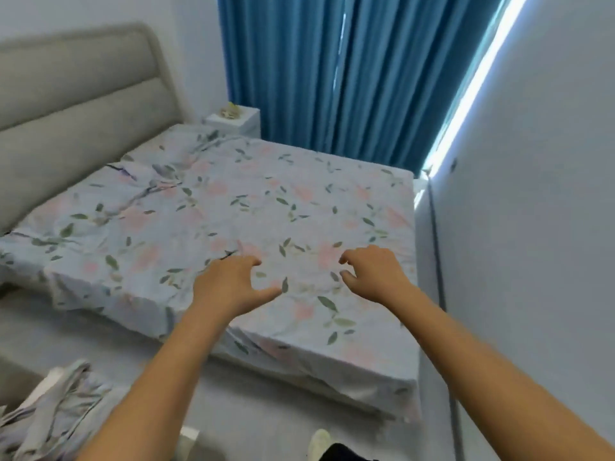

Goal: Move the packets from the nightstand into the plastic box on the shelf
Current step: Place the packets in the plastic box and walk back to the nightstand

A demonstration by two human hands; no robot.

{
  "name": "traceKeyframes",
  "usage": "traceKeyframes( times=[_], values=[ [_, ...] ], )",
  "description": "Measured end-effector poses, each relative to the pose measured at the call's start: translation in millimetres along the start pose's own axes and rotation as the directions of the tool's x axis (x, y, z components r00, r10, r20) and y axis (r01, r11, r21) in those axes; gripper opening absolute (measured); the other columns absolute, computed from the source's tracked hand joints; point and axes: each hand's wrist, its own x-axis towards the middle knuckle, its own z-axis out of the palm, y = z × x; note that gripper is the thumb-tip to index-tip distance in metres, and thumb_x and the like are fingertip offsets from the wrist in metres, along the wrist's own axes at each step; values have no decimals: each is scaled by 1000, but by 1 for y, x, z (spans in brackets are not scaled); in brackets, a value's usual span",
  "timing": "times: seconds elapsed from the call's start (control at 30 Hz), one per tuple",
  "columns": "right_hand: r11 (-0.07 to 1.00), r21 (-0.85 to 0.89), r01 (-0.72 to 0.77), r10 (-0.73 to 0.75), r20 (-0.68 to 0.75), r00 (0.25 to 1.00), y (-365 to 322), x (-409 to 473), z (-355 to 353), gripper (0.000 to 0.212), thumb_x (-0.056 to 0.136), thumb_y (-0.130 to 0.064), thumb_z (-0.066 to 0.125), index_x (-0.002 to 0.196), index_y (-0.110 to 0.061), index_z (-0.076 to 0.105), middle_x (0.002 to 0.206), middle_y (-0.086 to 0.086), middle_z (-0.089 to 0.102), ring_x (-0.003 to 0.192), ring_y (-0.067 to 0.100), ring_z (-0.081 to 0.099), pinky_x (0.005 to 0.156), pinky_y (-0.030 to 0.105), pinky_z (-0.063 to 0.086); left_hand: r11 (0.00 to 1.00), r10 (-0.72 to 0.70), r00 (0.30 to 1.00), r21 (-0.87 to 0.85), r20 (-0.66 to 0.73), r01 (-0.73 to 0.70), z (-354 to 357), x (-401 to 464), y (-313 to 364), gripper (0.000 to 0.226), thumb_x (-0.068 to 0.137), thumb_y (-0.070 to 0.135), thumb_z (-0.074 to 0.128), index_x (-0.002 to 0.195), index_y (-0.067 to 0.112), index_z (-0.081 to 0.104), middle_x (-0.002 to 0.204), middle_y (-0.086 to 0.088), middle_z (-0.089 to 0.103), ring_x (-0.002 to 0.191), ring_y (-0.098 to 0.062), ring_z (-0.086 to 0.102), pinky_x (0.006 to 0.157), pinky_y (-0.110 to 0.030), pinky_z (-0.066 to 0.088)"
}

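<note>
A white nightstand [244, 123] stands in the far corner between the bed's head and the blue curtain. On its top lies a small pile of yellowish packets [229, 110], too far off and too blurred to tell apart. My left hand [229, 282] and my right hand [369, 269] are stretched out over the near corner of the bed, fingers spread and curled, nothing in either. Both hands are far from the nightstand. No plastic box or shelf shows in this view.
A bed with a floral sheet [233, 221] and a grey padded headboard [76, 104] fills the middle. Blue curtains [332, 71] hang behind it. A white wall [532, 194] closes in the right side. Crumpled floral bedding [50, 410] lies at the lower left.
</note>
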Motion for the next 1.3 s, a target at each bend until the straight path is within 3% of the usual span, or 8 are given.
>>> traceKeyframes(
  times=[0.23, 0.37, 0.63, 0.8, 0.97, 1.3],
  values=[
    [939, 33, -343, 343, 20, 939, 125, -67, 26, 34, 97, -34, 41, 128, -29, 54, 123, -4, 63, 120, 25, 51, 107, 49, 31, 966, 224, 969, 111, 104, -235, 44, 47, 122, 74, 84, 71, 49, 146, 33, 35, 146, 2, 45, 128, -22, 49, 93, -40, 52],
    [906, 79, -416, 418, 0, 909, 203, -80, 25, 33, 97, -31, 39, 125, -27, 56, 120, -2, 65, 113, 24, 55, 96, 40, 36, 935, 325, 939, 108, 113, -337, 71, 80, 199, 69, 86, 66, 48, 146, 34, 34, 147, 4, 43, 128, -19, 48, 90, -36, 49],
    [878, 85, -470, 472, 7, 882, 384, -84, 10, 41, 97, -42, 40, 134, -28, 50, 129, -4, 61, 117, 21, 54, 95, 37, 43, 876, 457, 875, 88, 159, -473, 123, 161, 394, 69, 87, 68, 44, 146, 32, 37, 147, 3, 43, 128, -20, 47, 91, -36, 50],
    [883, 75, -464, 464, 22, 886, 444, -63, 1, 40, 97, -39, 41, 133, -24, 50, 128, 0, 59, 117, 24, 52, 92, 41, 40, 865, 497, 858, 14, 128, -502, 147, 192, 483, 65, 88, 68, 41, 142, 32, 43, 144, 5, 48, 126, -18, 50, 90, -34, 49],
    [877, 126, -464, 470, -15, 883, 491, -30, -6, 36, 100, -32, 35, 131, -24, 52, 124, 1, 62, 111, 25, 54, 85, 39, 39, 851, 519, 846, 19, 122, -525, 163, 237, 534, 50, 95, 52, 43, 141, 31, 44, 138, 5, 52, 118, -17, 55, 85, -31, 49],
    [849, 173, -499, 512, -36, 858, 630, 73, -9, 36, 100, -31, 38, 134, -24, 49, 147, -1, 40, 128, 22, 40, 98, 39, 39, 877, 459, 866, 57, 200, -478, 200, 397, 624, 55, 96, 58, 36, 142, 29, 43, 142, 0, 49, 122, -23, 53, 92, -38, 49]
  ],
)
